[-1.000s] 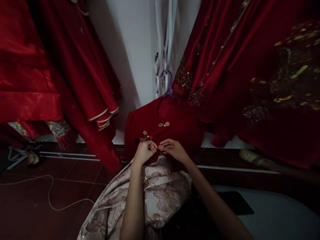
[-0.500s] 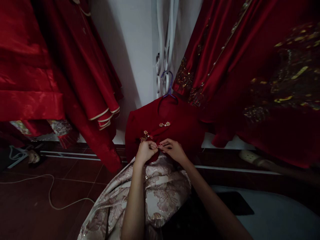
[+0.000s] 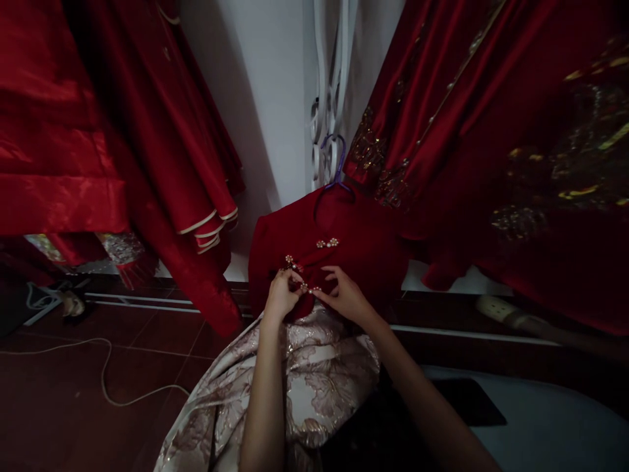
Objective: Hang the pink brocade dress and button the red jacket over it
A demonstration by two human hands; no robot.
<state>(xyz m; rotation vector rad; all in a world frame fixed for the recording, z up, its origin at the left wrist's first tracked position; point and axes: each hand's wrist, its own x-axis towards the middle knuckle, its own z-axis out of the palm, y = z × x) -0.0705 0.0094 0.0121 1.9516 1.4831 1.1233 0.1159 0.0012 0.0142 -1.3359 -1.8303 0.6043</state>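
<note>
The room was dim, with a white wall (image 3: pixel 268 85) and a floor of dark red tiles (image 3: pixel 54 400), on which a pale cable (image 3: pixel 105 377) lay in a curve. Red clothes hung at both sides. In the middle a red garment (image 3: pixel 280 233) was on a purple hanger (image 3: pixel 340 167), its neck pointing to the wall and its lower part toward the person, above a pale flowered fabric (image 3: pixel 314 387). The beaded clasp (image 3: pixel 311 289) was on the garment's front, between the two hands, with its long axis running across, nearly level. The left hand (image 3: pixel 282 295) had its fingers bent close at the clasp's left end; whether they pinched beads or cloth, one could not tell. The right hand (image 3: pixel 344 295) kept thumb and fingers apart, the thumb beside the right end.
</note>
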